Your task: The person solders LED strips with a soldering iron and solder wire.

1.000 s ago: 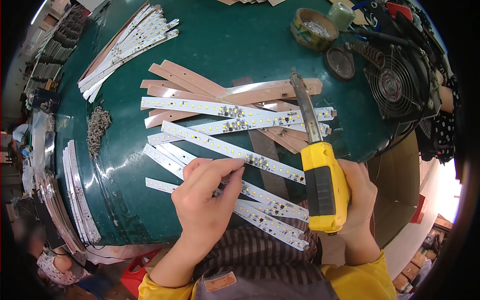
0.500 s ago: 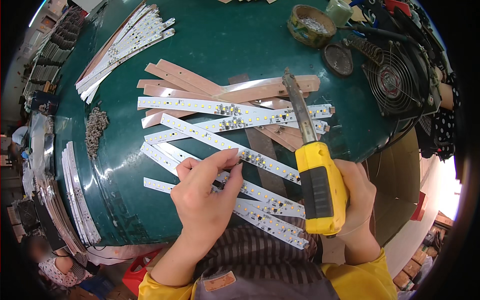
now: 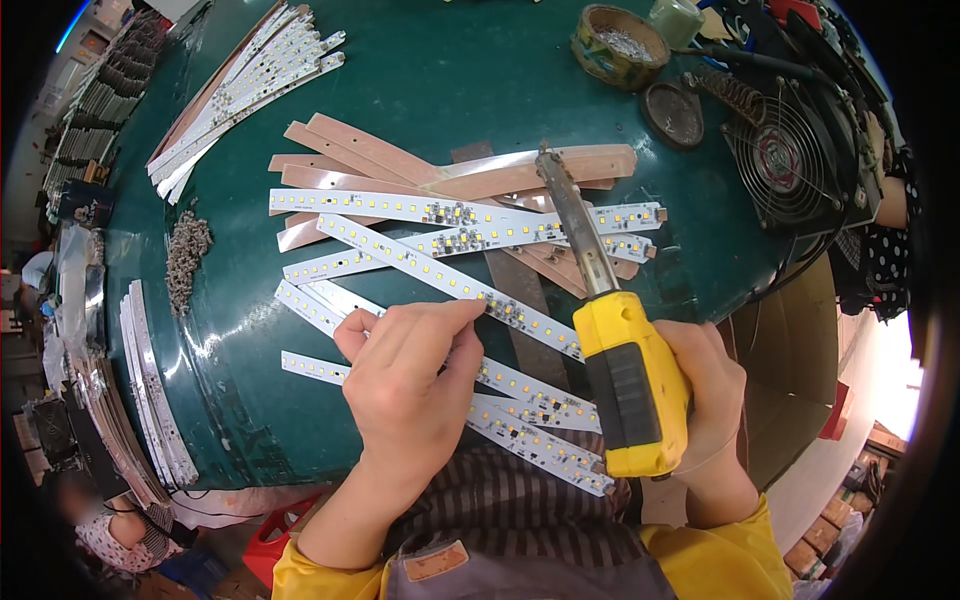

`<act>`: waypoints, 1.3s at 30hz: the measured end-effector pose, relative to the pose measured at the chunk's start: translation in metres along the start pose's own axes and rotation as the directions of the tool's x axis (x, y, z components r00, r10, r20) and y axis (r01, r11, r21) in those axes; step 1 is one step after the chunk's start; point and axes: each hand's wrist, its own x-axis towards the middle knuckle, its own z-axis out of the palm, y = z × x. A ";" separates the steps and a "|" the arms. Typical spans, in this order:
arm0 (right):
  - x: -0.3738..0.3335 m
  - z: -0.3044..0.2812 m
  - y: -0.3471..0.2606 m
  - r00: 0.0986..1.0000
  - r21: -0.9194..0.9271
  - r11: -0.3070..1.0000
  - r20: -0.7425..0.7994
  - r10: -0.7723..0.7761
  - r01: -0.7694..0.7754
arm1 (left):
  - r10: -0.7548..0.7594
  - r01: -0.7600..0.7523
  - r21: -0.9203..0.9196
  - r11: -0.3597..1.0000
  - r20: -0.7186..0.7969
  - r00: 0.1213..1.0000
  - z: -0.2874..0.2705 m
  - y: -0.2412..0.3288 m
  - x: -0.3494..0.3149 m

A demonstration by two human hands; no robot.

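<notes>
My right hand (image 3: 708, 400) is wrapped round the yellow and black handle of a soldering gun (image 3: 632, 385). Its long metal barrel points away from me, and the discoloured tip sits above the far strips. My left hand (image 3: 405, 385) is bent with thumb and forefinger closed together. Its fingertips are at a white LED strip (image 3: 425, 268) that slants across the pile; anything pinched there is too small or hidden to make out. Other LED strips (image 3: 350, 206) lie crossed around it, several face up with yellow LEDs and small dark components. Beneath them are strips with their tan backs (image 3: 530, 176) showing.
More LED strips (image 3: 245, 95) are fanned at the far left, others (image 3: 155, 385) at the near left. A small grey heap (image 3: 188, 262) lies between. At the far right stand a round tin (image 3: 590, 52), a shallow dish (image 3: 672, 115), a coiled holder (image 3: 735, 92) and a fan (image 3: 782, 165).
The soldering gun has shifted slightly left, its tip swinging left. My left forefinger has come down onto the slanted strip; the small dark piece seen between the fingertips before no longer shows.
</notes>
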 end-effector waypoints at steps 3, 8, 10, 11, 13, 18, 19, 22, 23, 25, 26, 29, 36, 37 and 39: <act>0.000 0.001 0.002 1.000 0.007 1.000 0.000 -0.016 0.016 | 0.037 -0.037 0.025 0.999 0.001 0.999 0.000 0.001 0.000; 0.000 -0.001 0.002 0.999 -0.006 1.000 0.038 0.011 -0.011 | 0.099 -0.102 0.064 0.993 0.055 0.994 -0.004 0.001 0.003; -0.003 -0.001 0.005 0.999 -0.004 1.000 0.045 0.022 -0.022 | 0.095 -0.097 0.044 0.994 0.056 0.994 -0.002 0.000 0.003; -0.003 -0.002 0.006 0.998 0.003 1.000 0.052 0.028 -0.029 | 0.090 -0.092 0.030 0.995 0.055 0.994 -0.002 0.000 0.003; -0.005 -0.004 0.006 0.997 0.000 0.999 0.068 0.045 -0.045 | 0.058 -0.058 -0.006 0.998 0.036 0.998 0.000 -0.001 0.001; -0.002 -0.007 0.006 0.995 0.079 0.997 -0.097 0.013 -0.005 | -0.011 0.010 -0.080 0.997 -0.002 1.000 0.000 -0.008 -0.002; -0.005 -0.011 0.009 0.998 0.089 0.996 -0.070 0.002 0.004 | -0.091 0.091 -0.156 0.983 0.008 0.996 0.002 -0.009 -0.004; -0.025 -0.026 0.026 1.000 0.201 0.979 0.009 0.013 -0.015 | -0.195 0.202 -0.264 0.943 0.054 0.979 0.005 -0.011 -0.005; -0.043 -0.020 0.026 0.974 0.340 0.924 -0.078 0.212 -0.174 | -0.215 0.231 -0.293 0.928 0.087 0.973 0.007 -0.012 -0.005; -0.052 -0.020 0.023 0.903 0.485 0.822 -0.136 0.408 -0.298 | -0.216 0.234 -0.313 0.921 0.092 0.972 0.006 -0.009 -0.004; -0.044 -0.022 0.021 0.950 0.433 0.869 -0.078 0.302 -0.240 | -0.223 0.240 -0.321 0.916 0.091 0.971 0.004 -0.009 -0.004; -0.027 -0.021 0.020 0.994 0.318 0.943 -0.020 0.105 -0.094 | -0.218 0.234 -0.338 0.912 0.083 0.972 0.008 -0.011 -0.006; -0.034 -0.019 0.019 0.988 0.319 0.936 0.030 0.150 -0.152 | -0.243 0.261 -0.364 0.894 0.097 0.965 0.006 -0.010 -0.005; -0.035 -0.019 0.018 0.979 0.334 0.921 0.029 0.204 -0.202 | -0.233 0.250 -0.368 0.895 0.091 0.968 0.006 -0.010 -0.005; -0.035 -0.019 0.017 0.977 0.346 0.915 0.023 0.212 -0.207 | -0.224 0.239 -0.372 0.897 0.084 0.971 0.007 -0.010 -0.004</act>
